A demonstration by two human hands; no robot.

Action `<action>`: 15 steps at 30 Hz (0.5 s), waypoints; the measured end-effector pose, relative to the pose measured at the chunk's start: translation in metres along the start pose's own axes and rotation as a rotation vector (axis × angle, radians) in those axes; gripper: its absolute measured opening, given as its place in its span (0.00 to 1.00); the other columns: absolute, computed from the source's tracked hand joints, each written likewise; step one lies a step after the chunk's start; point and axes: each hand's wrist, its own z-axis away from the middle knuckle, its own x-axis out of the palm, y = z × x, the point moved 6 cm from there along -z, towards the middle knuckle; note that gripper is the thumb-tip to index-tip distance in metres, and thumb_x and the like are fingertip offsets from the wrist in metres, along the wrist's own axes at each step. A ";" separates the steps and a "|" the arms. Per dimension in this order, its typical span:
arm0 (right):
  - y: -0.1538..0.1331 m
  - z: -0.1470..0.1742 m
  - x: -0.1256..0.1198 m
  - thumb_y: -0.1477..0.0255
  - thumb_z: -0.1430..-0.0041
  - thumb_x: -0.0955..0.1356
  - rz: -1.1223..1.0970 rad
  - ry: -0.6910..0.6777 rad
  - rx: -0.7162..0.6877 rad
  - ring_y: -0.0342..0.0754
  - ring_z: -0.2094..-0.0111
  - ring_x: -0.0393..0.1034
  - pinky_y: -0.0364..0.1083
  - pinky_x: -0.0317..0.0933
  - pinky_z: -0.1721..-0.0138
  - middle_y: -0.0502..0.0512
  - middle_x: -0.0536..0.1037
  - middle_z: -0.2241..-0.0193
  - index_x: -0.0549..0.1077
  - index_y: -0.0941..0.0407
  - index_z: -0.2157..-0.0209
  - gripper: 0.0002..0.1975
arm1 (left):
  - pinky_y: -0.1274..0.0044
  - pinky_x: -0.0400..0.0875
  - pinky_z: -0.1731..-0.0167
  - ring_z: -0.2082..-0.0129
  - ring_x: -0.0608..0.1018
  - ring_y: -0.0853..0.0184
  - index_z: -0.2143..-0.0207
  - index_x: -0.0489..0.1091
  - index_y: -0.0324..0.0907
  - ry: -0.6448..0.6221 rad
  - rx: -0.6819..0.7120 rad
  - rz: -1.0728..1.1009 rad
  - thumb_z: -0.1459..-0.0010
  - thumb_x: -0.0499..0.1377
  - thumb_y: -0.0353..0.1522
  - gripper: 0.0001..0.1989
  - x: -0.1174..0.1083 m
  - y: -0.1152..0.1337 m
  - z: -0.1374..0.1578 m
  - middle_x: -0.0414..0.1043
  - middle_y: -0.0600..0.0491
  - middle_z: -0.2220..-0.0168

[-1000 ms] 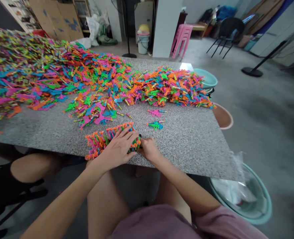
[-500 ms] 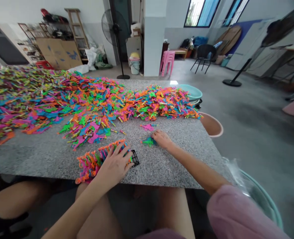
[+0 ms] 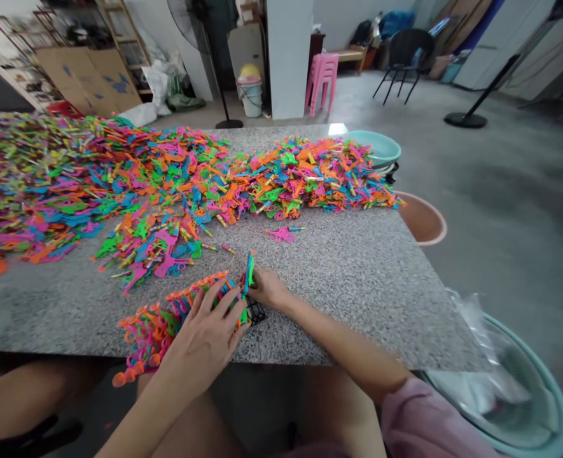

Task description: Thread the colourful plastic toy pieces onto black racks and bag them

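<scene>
My left hand (image 3: 207, 334) lies across a row of colourful plastic toy guns (image 3: 150, 327) with orange round tips, fingers spanning the far side and thumb on the near side. The row stands packed in a black plastic rack (image 3: 257, 312), whose bare end shows at the right. Between the fingers of my right hand (image 3: 269, 287) are green and blue toy guns (image 3: 249, 270), held upright together at that end, close to my left fingertips. Behind my right hand a pink toy gun (image 3: 281, 235) lies flat beside a small blue-tipped stick (image 3: 296, 228).
A large heap of toy guns (image 3: 291, 178) runs along the far side of the speckled stone table (image 3: 348, 280). Off its right edge are a teal basin (image 3: 379, 146), a brown tub (image 3: 422, 219) and a teal-rimmed basket (image 3: 555, 394) with clear plastic. Another person's leg (image 3: 28, 394) shows at lower left.
My right hand has picked the green and blue toy guns off the table, brought them left to the rack's end and turned them upright. My left hand stays on the row.
</scene>
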 end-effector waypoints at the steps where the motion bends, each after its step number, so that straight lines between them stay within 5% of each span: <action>1: -0.003 0.000 -0.002 0.77 0.47 0.70 0.034 -0.008 -0.006 0.44 0.65 0.73 0.42 0.64 0.62 0.51 0.79 0.65 0.73 0.56 0.63 0.08 | 0.50 0.65 0.44 0.38 0.61 0.45 0.52 0.70 0.41 0.003 0.000 0.000 0.34 0.52 0.33 0.12 -0.001 0.000 0.000 0.70 0.44 0.46; 10: -0.018 0.005 0.001 0.81 0.48 0.69 0.091 -0.125 -0.180 0.46 0.62 0.73 0.42 0.64 0.58 0.52 0.79 0.64 0.75 0.56 0.64 0.09 | 0.50 0.65 0.43 0.38 0.61 0.46 0.52 0.70 0.42 0.013 0.010 -0.007 0.34 0.50 0.33 0.12 0.000 0.000 -0.001 0.70 0.44 0.47; 15: -0.026 0.001 0.007 0.82 0.49 0.68 0.321 -0.193 -0.258 0.47 0.61 0.72 0.42 0.64 0.59 0.55 0.78 0.63 0.74 0.58 0.61 0.12 | 0.52 0.65 0.43 0.39 0.63 0.47 0.51 0.70 0.41 0.011 -0.018 0.006 0.33 0.50 0.34 0.13 -0.002 0.000 0.000 0.70 0.44 0.47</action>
